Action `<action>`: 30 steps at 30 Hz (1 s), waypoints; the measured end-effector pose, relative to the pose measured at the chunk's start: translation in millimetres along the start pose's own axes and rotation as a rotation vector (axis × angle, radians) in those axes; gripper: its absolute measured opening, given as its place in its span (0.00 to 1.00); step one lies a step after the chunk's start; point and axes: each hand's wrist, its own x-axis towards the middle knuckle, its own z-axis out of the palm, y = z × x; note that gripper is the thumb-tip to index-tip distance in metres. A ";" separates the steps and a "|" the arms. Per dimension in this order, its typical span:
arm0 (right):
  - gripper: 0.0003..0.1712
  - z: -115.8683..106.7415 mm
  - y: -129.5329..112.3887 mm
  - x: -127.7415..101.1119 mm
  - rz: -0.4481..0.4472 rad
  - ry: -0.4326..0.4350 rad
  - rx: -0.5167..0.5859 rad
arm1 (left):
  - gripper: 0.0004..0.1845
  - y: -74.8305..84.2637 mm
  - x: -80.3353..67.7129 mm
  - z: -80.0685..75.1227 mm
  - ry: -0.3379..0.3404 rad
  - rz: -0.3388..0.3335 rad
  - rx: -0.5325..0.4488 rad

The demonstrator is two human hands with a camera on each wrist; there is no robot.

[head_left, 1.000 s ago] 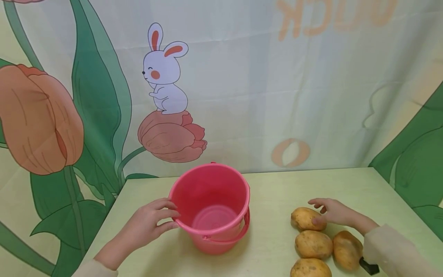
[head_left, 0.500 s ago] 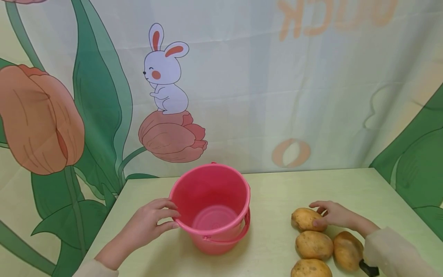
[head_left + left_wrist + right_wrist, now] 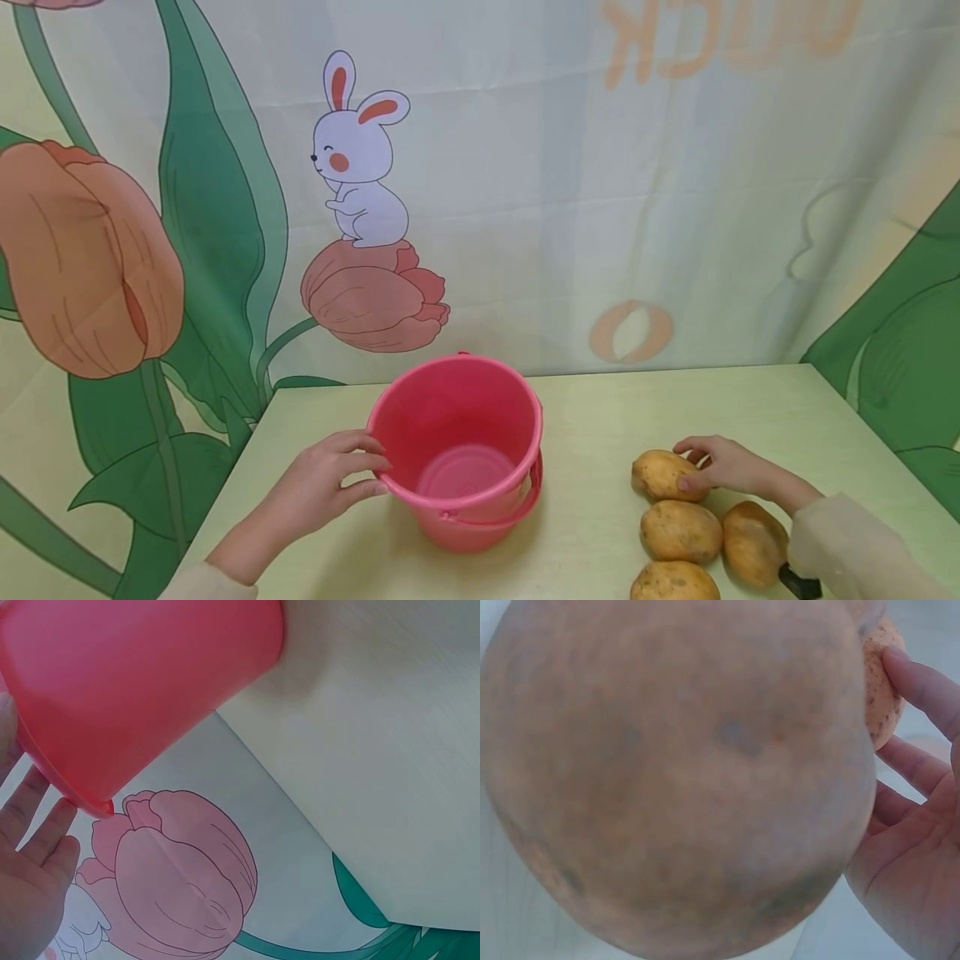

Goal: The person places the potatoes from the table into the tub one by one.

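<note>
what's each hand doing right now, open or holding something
Left hand: closed, holding the pink bucket by its edge.
Right hand: closed, thumb and fingers gripping the farthest potato.

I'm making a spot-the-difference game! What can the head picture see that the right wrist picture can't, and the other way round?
Only the head view shows the pink bucket, the left hand holding it, and the white rabbit drawing.

Only the right wrist view shows the palm side of the right hand and a huge, blurry close-up of one potato.

Both show the right hand with its thumb touching another potato, and more than one potato.
</note>
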 end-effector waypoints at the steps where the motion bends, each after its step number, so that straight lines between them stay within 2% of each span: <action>1: 0.32 -0.1 0.1 0.0 -0.002 0.001 0.002 | 0.12 0.2 0.1 0.0 -0.002 -0.004 0.000; 12: 0.31 -5.8 -3.4 -0.6 -0.003 -0.011 0.003 | 0.12 1.9 1.1 -0.9 -0.019 -0.027 0.006; 21: 0.31 -9.9 -8.7 -2.3 0.011 -0.023 0.007 | 0.12 2.1 1.6 -1.2 -0.021 -0.017 -0.011; 30: 0.33 -19.6 -24.0 -6.1 -0.049 -0.012 -0.010 | 0.12 1.7 1.0 -1.6 -0.023 -0.012 -0.016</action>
